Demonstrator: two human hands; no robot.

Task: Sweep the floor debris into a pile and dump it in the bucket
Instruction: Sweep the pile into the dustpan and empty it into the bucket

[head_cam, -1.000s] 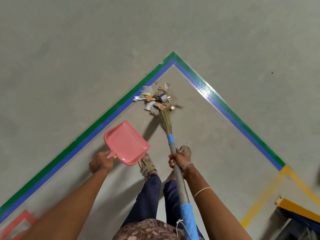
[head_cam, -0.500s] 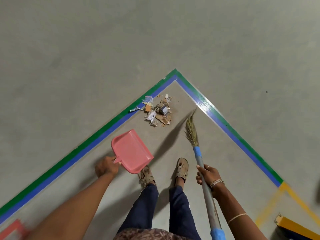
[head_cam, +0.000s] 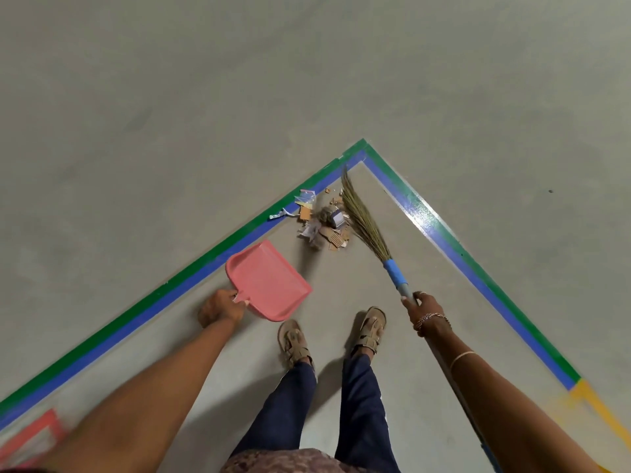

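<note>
Pink plastic dustpan (head_cam: 269, 281), flat scoop w/ raised back rim, tilted open-side toward the feet; its whole ribbed inner face shows pink. L hand (head_cam: 220, 307) grips its short handle, fingers curled round it. R hand (head_cam: 423, 307), fingers wrapped round the shaft, holds the grass broom (head_cam: 375, 242) just below the blue tape band (head_cam: 392, 273). Debris pile (head_cam: 324, 223) of torn paper, cardboard bits and foil scraps lies ahead of both hands, btwn dustpan and bristles, in the corner of the green-and-blue floor tape (head_cam: 191, 278); a few scraps overlap the blue strip. Bristles touch the pile's right edge. Smooth grey concrete floor (head_cam: 205, 97). Tan strapped sandals (head_cam: 293, 339) near the dustpan.
</note>
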